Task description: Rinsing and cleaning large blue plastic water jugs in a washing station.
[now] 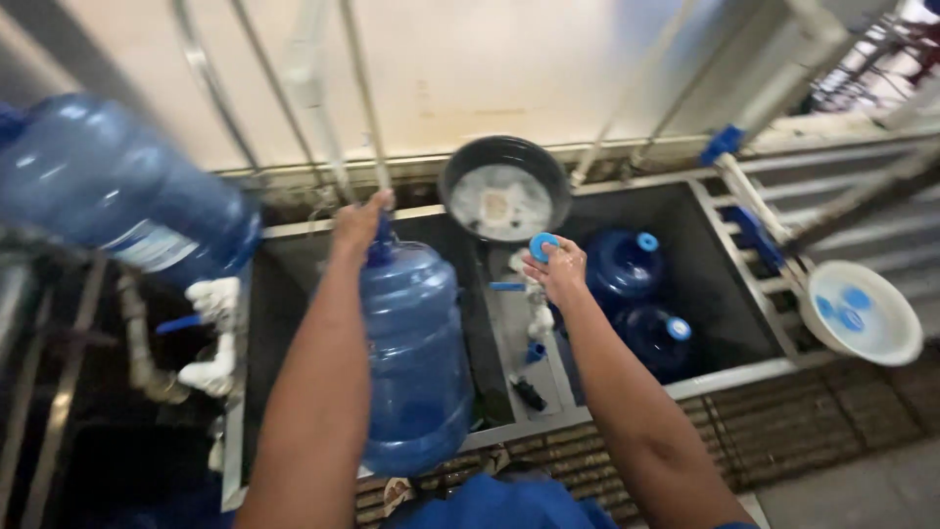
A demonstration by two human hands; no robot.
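**Cap in one hand, jug neck in the other**

While my left hand (357,223) grips the neck of the big blue water jug (413,358), my right hand (558,272) holds a small blue cap (541,246) up beside it. The jug stands upright in the left basin of the steel trough (720,377), near me, and my left fingers are wrapped over its top so that the mouth is hidden. My right fingers are pinched together on the cap's edge, with the cap above the divider between the two basins, to the right of the jug's neck and apart from it.

Two more blue jugs (627,264) lie in the right basin, each with a pale blue cap on. Beyond the divider sits a dark round tub (504,186) with milky water, and at the far right a white bowl (862,313) holds several spare caps in water. Another jug (117,191) hangs tilted at the far left, blurred; what carries it I cannot tell. White pipe fittings with a blue tap handle (211,328) stand on the left.

As I judge it, this is the capping step. Next, my left fingers would need to slide down off the mouth while keeping the jug steady, so the cap can come across square over the opening and be pressed down evenly.
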